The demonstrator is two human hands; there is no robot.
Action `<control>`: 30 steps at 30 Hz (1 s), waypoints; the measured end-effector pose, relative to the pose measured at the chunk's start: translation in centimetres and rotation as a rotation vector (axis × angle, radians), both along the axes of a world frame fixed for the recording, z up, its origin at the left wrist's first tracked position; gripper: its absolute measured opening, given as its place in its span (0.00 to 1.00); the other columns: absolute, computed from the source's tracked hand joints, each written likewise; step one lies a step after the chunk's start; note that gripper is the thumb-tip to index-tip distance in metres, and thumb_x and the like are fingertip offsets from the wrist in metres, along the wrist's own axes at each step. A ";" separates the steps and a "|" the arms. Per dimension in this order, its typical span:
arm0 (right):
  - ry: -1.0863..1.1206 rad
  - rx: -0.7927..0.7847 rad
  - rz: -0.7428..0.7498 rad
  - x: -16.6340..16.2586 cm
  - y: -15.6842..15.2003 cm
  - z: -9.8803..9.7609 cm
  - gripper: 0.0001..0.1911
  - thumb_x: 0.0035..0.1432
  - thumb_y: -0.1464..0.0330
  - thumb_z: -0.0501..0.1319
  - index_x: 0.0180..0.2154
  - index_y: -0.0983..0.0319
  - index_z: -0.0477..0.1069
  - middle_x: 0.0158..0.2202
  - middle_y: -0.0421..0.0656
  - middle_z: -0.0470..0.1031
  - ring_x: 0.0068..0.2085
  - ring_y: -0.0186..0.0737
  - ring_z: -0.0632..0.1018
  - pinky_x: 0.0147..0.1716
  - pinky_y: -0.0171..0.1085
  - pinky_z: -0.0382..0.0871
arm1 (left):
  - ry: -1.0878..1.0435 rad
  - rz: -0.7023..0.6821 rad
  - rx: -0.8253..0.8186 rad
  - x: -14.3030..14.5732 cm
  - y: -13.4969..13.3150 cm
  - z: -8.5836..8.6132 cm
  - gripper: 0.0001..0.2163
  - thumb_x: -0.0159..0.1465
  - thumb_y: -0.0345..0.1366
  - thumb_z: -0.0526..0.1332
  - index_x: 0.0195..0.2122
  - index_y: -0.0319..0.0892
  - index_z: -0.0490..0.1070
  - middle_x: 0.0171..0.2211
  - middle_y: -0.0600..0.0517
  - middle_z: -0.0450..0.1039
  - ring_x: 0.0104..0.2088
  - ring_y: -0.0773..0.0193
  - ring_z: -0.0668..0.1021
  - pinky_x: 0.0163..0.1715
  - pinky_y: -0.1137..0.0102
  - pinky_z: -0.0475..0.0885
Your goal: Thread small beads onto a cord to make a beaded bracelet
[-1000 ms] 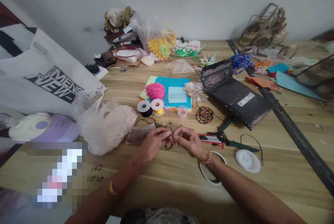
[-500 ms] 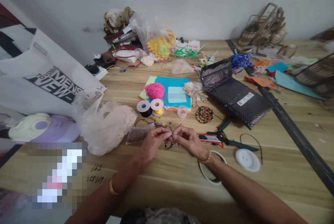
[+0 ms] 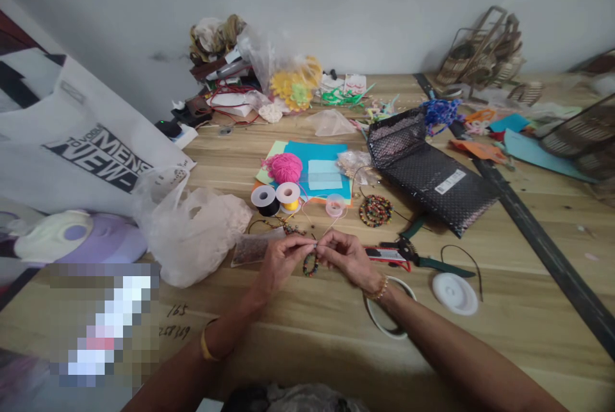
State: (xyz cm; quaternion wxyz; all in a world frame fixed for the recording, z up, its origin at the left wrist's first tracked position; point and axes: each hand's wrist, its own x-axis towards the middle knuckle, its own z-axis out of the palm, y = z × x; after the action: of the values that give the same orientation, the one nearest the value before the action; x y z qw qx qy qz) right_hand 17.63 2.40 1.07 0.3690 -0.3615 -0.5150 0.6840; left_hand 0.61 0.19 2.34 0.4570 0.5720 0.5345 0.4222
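Over my remote feed, my left hand (image 3: 283,261) and right hand (image 3: 346,257) pinch what seems thread (image 3: 315,243) (too fine to confirm); just below, the beaded bracelet (image 3: 310,273) looks strung, apparently not yet fastened.

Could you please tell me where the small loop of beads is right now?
In the head view, the small loop of beads is below centre, just under where the fingertips of the left hand and right hand meet.

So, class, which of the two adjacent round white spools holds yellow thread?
The right round white spool of that pair; the left round white spool holds black.
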 end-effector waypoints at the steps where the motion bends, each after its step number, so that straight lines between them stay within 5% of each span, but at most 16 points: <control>1: -0.001 -0.002 0.000 0.0 0.0 0.0 0.18 0.49 0.55 0.66 0.28 0.64 0.68 0.20 0.38 0.69 0.20 0.28 0.67 0.20 0.29 0.61 | 0.033 -0.005 0.033 0.0 0.0 0.1 0.06 0.57 0.33 0.62 0.32 0.40 0.79 0.30 0.50 0.80 0.32 0.63 0.79 0.34 0.71 0.72; 13: -0.059 0.032 0.011 -0.1 0.0 -0.1 0.19 0.50 0.54 0.65 0.28 0.65 0.69 0.19 0.38 0.69 0.19 0.28 0.67 0.19 0.29 0.62 | 0.321 -0.018 0.402 0.0 -0.4 -0.1 0.07 0.62 0.32 0.59 0.28 0.40 0.73 0.26 0.50 0.75 0.29 0.64 0.76 0.33 0.71 0.69; 24: 0.015 0.033 0.023 -0.1 0.0 0.1 0.18 0.53 0.56 0.64 0.34 0.65 0.69 0.20 0.38 0.70 0.20 0.29 0.69 0.20 0.29 0.64 | 0.302 0.023 0.297 0.1 -0.5 0.5 0.07 0.62 0.34 0.57 0.28 0.42 0.71 0.27 0.50 0.74 0.31 0.63 0.74 0.35 0.70 0.69; 30: 0.104 0.018 0.089 0.0 -0.2 -0.1 0.17 0.51 0.60 0.66 0.37 0.64 0.69 0.24 0.38 0.71 0.22 0.28 0.70 0.21 0.29 0.65 | 0.287 -0.033 0.414 0.4 -0.6 0.5 0.06 0.61 0.32 0.58 0.28 0.41 0.73 0.27 0.49 0.74 0.30 0.63 0.75 0.34 0.70 0.69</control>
State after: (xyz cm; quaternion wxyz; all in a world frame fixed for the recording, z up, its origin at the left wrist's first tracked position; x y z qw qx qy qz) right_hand 17.65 2.24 0.95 0.3677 -0.2990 -0.5170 0.7128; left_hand 0.97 -0.38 2.88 0.2561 0.7162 0.4867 0.4297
